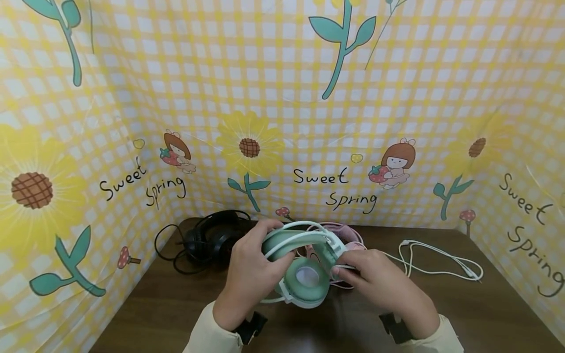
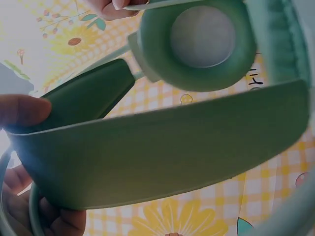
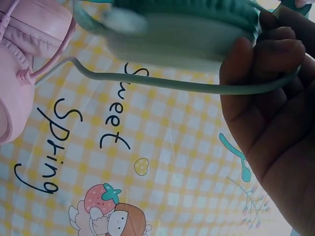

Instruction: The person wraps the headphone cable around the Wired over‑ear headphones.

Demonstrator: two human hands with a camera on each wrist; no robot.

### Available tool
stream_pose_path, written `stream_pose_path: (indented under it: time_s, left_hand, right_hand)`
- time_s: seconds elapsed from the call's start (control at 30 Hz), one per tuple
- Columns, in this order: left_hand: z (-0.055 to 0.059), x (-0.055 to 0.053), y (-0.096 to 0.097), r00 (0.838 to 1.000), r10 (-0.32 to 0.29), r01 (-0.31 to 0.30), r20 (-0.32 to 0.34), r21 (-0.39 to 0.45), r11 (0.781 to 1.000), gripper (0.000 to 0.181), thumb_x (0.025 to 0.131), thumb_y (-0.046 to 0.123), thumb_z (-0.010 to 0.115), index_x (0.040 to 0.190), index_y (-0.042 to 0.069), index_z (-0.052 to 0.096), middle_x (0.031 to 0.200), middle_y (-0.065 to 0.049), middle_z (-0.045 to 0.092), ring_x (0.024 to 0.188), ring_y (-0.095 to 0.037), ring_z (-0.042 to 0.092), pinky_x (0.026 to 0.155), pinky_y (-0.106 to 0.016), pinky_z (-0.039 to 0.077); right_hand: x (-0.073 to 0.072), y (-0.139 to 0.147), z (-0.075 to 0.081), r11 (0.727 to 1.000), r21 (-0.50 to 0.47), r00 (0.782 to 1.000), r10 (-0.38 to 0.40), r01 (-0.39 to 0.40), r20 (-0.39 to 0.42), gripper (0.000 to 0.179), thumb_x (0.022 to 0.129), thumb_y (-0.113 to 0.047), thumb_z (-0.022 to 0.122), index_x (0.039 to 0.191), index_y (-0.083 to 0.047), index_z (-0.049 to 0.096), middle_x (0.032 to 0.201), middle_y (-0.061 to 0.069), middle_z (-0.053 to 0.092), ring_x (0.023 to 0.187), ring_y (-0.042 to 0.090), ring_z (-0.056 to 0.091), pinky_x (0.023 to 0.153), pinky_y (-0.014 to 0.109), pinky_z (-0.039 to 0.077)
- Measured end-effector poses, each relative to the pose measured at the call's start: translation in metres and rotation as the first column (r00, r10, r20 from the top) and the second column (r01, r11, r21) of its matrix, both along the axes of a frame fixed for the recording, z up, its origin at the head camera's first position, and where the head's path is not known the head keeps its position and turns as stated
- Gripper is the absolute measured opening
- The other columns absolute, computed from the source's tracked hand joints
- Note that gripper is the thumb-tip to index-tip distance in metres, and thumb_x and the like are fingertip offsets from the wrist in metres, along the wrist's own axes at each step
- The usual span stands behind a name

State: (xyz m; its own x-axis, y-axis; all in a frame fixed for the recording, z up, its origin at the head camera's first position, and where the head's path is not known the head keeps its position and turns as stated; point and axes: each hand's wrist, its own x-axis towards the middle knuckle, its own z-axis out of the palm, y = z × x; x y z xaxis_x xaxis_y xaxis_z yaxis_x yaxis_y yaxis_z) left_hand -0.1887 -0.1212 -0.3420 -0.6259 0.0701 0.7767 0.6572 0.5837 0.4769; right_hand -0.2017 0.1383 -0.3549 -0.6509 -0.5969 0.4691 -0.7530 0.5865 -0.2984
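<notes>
A pair of mint-green headphones is held up above the brown table between both hands. My left hand grips the headband at its left side. In the left wrist view the thumb presses on the headband's inner pad, and an ear cup faces the camera. Beside the other ear cup, my right hand pinches the thin pale cable. The right wrist view shows that cable running into the curled fingers, close under the ear cup. Whether those fingers also hold the cup is hidden.
Black headphones with a looped cord lie at the table's back left. Pink headphones sit just behind the green pair, partly covered. A white cable lies loosely looped at right. Yellow checked cloth walls the table in.
</notes>
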Motion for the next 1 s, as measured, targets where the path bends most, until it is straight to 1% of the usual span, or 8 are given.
stream_pose_path:
  time_s: [0.13,0.27,0.4,0.53,0.6,0.73,0.8,1.0]
  left_hand:
    - [0.001,0.003,0.001,0.998,-0.013,0.015,0.058,-0.036,0.999,0.047,0.07,0.013,0.083,0.112,0.016,0.064,0.076,0.011,0.054,0.056,-0.006,0.043,0.049,-0.025,0.04]
    - [0.001,0.003,0.002,0.996,-0.032,0.038,0.078,-0.078,0.996,0.045,0.072,0.016,0.083,0.112,0.017,0.064,0.082,0.012,0.058,0.061,-0.005,0.047,0.053,-0.024,0.042]
    - [0.002,0.003,0.002,0.993,-0.061,0.072,0.101,-0.113,0.991,0.043,0.073,0.018,0.082,0.112,0.018,0.064,0.087,0.012,0.061,0.062,-0.005,0.048,0.054,-0.024,0.043]
    - [0.003,0.003,0.0,0.98,-0.118,0.137,0.158,-0.115,0.984,0.041,0.074,0.017,0.081,0.111,0.021,0.063,0.085,0.014,0.06,0.058,-0.005,0.048,0.051,-0.025,0.043]
    - [0.003,0.003,-0.001,0.968,-0.152,0.175,0.199,-0.105,0.979,0.042,0.075,0.017,0.081,0.112,0.023,0.062,0.084,0.015,0.06,0.058,-0.005,0.048,0.051,-0.026,0.043]
    - [0.003,0.0,-0.004,0.935,-0.209,0.237,0.286,-0.067,0.969,0.044,0.076,0.014,0.08,0.115,0.025,0.061,0.082,0.014,0.059,0.056,-0.006,0.049,0.051,-0.028,0.044]
    - [0.003,-0.002,-0.006,0.915,-0.238,0.264,0.325,-0.038,0.964,0.044,0.078,0.01,0.077,0.116,0.026,0.061,0.082,0.013,0.06,0.053,-0.007,0.047,0.049,-0.028,0.043]
    - [0.006,-0.003,-0.013,0.865,-0.304,0.322,0.398,0.022,0.946,0.042,0.082,0.002,0.067,0.116,0.027,0.065,0.063,0.007,0.053,0.043,-0.008,0.034,0.045,-0.025,0.036]
  right_hand:
    - [0.001,-0.001,-0.001,1.0,0.011,0.999,0.022,-0.022,-0.023,0.015,0.089,-0.023,0.071,0.081,-0.026,0.059,0.07,-0.021,0.047,0.06,-0.003,0.044,0.056,0.02,0.042]
    - [0.0,-0.002,-0.002,0.999,0.004,0.997,0.047,-0.047,-0.054,0.014,0.086,-0.023,0.074,0.081,-0.025,0.061,0.073,-0.022,0.051,0.062,-0.004,0.047,0.057,0.018,0.043]
    - [-0.001,-0.002,-0.002,0.995,-0.024,0.992,0.1,-0.102,-0.075,0.011,0.083,-0.022,0.077,0.081,-0.024,0.067,0.076,-0.021,0.058,0.066,-0.006,0.051,0.059,0.016,0.045]
    - [-0.001,-0.002,-0.002,0.985,-0.057,0.981,0.154,-0.161,-0.114,0.012,0.079,-0.022,0.08,0.08,-0.024,0.068,0.075,-0.022,0.06,0.065,-0.007,0.052,0.059,0.012,0.043]
    - [-0.001,-0.002,-0.002,0.981,-0.072,0.975,0.166,-0.178,-0.15,0.016,0.075,-0.022,0.083,0.08,-0.024,0.068,0.075,-0.022,0.06,0.064,-0.007,0.05,0.058,0.011,0.042]
    - [0.0,-0.002,-0.001,0.977,-0.101,0.965,0.164,-0.188,-0.202,0.025,0.069,-0.02,0.087,0.081,-0.024,0.065,0.076,-0.021,0.06,0.064,-0.006,0.051,0.058,0.012,0.043]
    - [0.002,-0.002,-0.001,0.979,-0.117,0.97,0.144,-0.169,-0.198,0.03,0.067,-0.019,0.088,0.083,-0.023,0.063,0.077,-0.02,0.058,0.064,-0.006,0.051,0.058,0.012,0.043]
    - [0.006,-0.002,0.0,0.99,-0.105,0.988,0.076,-0.09,-0.135,0.042,0.067,-0.026,0.089,0.085,-0.022,0.051,0.078,-0.017,0.047,0.062,-0.002,0.047,0.057,0.015,0.041]
